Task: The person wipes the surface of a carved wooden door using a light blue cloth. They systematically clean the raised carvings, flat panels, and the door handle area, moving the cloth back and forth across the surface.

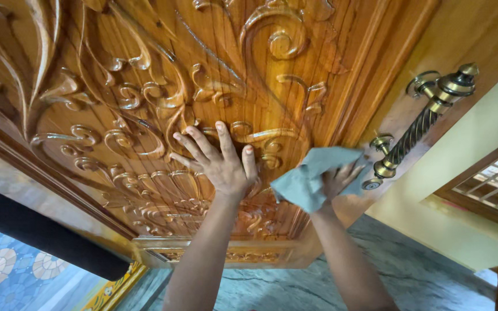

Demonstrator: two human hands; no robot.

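Left hand (221,161) lies flat, fingers spread wide, on the carved wooden door (145,86). Right hand (341,179) grips a grey-green cloth (309,175) against the door, just beside the twisted brass handle (419,129).

Carved door (145,86): fills the upper left and centre of the frame.
Left hand (221,164): centre of frame, fingers spread flat on the door carving.
Right hand (338,179): just right of the left hand, pressing a cloth (306,178) against the door's right edge.
Door handle (422,124): right of the cloth, mounted on the door's edge.
Window grille (494,187): far right edge.
Floor (422,270): lower right, beneath the door.
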